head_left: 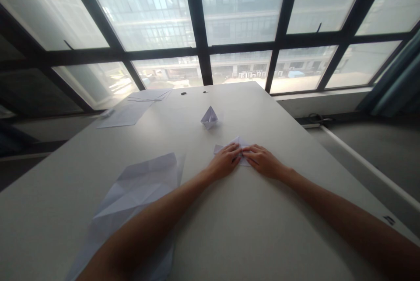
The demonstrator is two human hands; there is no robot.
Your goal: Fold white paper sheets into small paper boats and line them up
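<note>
Head view: both of my hands meet over a small folded paper (243, 162), which lies on the white table (229, 233) in front of me, right of the table's middle. My left hand (226, 158) covers its left part, the fingers extended close together, their tips touching the paper near its centre. My right hand (264, 161) covers the right part, its fingers bent slightly and directed inward; the 2 sets of fingertips nearly meet. Whether either thumb pinches the paper, I cannot tell. A pale paper flap (218, 149) projects beside my left hand; its attachment is unclear. Beyond my hands, slightly to the left, stands 1 pointed folded paper shape (210, 119), apart from them. A large creased sheet (141, 185) lies to the left, partly hidden by my left forearm. Flat paper sheets (126, 114) overlap at the table's far left, and dark-framed windows (241, 5) rise behind the table.
</note>
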